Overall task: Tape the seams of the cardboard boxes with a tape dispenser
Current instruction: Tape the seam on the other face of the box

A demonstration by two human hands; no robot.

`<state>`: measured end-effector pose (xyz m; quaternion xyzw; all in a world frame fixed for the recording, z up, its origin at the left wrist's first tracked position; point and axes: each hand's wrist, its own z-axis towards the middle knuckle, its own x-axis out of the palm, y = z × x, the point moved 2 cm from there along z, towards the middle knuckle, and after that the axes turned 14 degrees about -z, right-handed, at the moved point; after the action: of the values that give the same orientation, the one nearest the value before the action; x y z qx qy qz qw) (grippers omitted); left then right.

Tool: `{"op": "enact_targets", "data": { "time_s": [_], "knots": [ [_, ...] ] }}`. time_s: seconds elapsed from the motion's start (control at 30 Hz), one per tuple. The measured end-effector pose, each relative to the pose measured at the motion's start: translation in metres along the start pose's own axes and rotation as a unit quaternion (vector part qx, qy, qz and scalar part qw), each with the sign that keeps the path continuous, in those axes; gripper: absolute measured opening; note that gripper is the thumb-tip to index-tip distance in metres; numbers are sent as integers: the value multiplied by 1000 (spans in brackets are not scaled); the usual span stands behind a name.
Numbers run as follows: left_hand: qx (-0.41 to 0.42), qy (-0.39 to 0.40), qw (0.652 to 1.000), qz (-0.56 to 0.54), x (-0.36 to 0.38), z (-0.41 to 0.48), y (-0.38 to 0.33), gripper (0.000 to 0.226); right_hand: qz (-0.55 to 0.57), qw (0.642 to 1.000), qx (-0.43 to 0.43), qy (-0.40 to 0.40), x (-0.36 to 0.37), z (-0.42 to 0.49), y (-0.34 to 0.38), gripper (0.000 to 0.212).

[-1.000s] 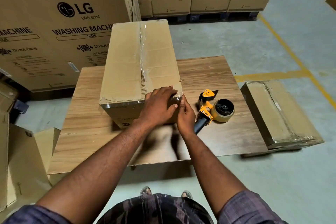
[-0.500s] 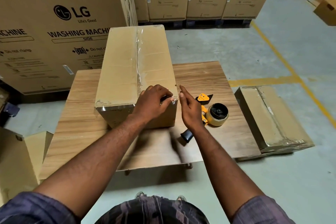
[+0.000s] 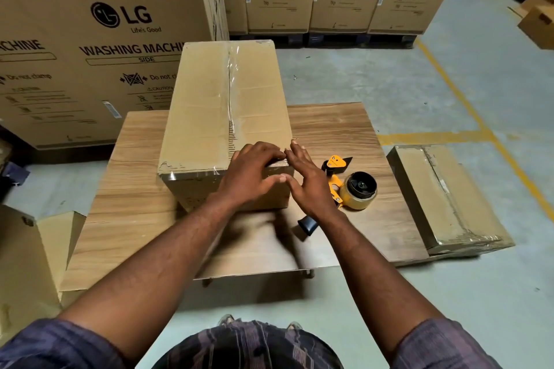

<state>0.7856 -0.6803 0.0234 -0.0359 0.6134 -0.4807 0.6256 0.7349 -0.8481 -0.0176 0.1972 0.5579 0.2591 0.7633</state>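
As right hand (image 3: 311,189) reaches box (image 3: 209,105) corner, fingers (image 3: 300,154) now splayed, left hand (image 3: 251,171) presses edge, fingers loosely bent

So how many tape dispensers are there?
1. The tape dispenser lies on the table, right of the box, its handle partly behind the right hand. Others could be hidden.
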Motion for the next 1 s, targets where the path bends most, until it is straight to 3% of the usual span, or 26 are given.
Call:
{"op": "enact_targets", "data": {
  "time_s": [0.13,0.33,0.57,0.6,0.73,0.8,0.9,1.0],
  "knots": [
    [19,-35,998,-40,-4,-1,10,26,-12,1000,8,-25,0,5,10,40],
    [-17,-35,999,16,-4,-13,0,48,-93,995,-31,-27,4,-2,15,50],
    [-37,-94,993,66,-30,-19,15,23,-124,989,-57,-57,5,10,32,29],
    [-36,-89,993,62,-31,-20,18,24,-129,988,-67,-56,7,9,29,31],
    [-30,-39,998,46,-34,-28,26,43,-133,988,-72,-12,11,3,16,75],
    [-28,-26,999,27,-37,-32,28,47,-111,992,-48,-20,11,4,23,63],
    [-19,-53,998,1,-41,-35,29,33,-79,995,-22,-55,7,8,30,34],
    [-37,-88,995,24,-44,-41,32,26,-101,994,-33,-40,12,8,21,50]
  ]
}}
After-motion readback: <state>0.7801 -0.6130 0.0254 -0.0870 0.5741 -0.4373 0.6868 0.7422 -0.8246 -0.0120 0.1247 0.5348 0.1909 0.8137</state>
